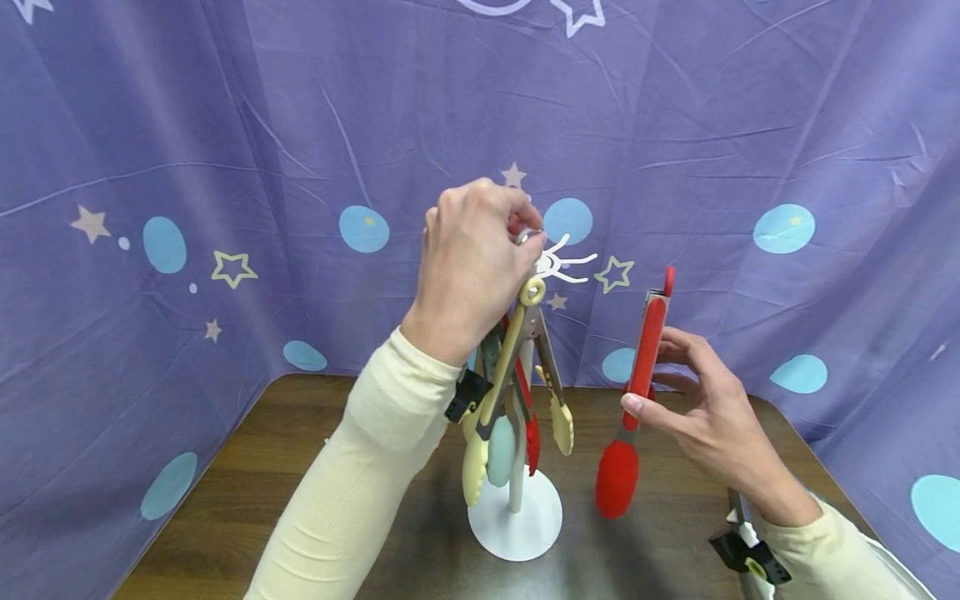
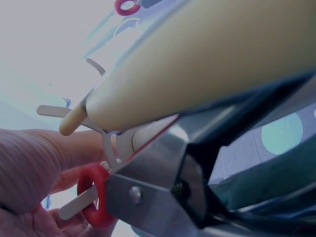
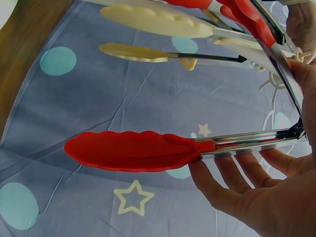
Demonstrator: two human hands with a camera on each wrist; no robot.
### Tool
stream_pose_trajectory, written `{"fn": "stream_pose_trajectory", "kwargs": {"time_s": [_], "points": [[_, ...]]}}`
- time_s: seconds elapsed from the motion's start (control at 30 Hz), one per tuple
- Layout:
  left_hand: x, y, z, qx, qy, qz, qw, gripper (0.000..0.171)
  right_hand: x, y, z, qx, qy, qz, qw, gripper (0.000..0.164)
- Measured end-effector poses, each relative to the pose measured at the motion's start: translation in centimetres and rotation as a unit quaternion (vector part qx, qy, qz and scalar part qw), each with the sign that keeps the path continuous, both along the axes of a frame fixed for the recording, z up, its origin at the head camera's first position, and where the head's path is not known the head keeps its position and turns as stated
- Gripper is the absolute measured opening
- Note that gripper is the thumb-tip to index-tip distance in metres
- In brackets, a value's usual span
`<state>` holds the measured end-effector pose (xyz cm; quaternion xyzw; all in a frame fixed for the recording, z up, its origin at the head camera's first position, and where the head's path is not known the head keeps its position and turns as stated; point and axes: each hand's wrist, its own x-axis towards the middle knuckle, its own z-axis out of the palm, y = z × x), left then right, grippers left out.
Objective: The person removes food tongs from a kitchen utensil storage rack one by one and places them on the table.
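Observation:
Red-tipped kitchen tongs (image 1: 647,350) hang head-down in my right hand (image 1: 708,408), with the thumb on one arm and the fingers behind the other. In the right wrist view their scalloped red head (image 3: 133,151) points left. My left hand (image 1: 476,258) pinches the top of a white hook stand (image 1: 517,537), its fingers curled around the tip and partly hiding it. Below that hand hang several tongs, including cream tongs (image 1: 495,392) in front, a pale green head (image 1: 501,450) and another red head (image 1: 532,446). A red hanging loop (image 2: 101,212) sits on a hook in the left wrist view.
White hooks (image 1: 558,265) spread out at the stand's top right. The stand's round base rests on a brown wooden table (image 1: 315,492). A purple curtain (image 1: 262,108) with stars and blue spots surrounds the table. Each wrist bears a black camera mount (image 1: 468,396).

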<state>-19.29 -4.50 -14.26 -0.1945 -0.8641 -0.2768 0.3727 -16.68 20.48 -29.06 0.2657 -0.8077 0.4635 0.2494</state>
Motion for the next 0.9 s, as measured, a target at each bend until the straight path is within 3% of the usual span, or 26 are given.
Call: {"fn": "stream_pose_trajectory", "kwargs": {"time_s": [0.67, 0.9], "points": [[0.0, 0.0, 0.0, -0.003, -0.002, -0.001, 1.0000, 0.006, -1.5, 2.5, -1.7, 0.047, -0.054, -0.091, 0.993, 0.063], [0.0, 0.0, 0.0, -0.002, -0.003, 0.001, 1.0000, 0.005, -2.2, 3.1, -2.3, 0.058, -0.068, -0.106, 0.990, 0.061]]}}
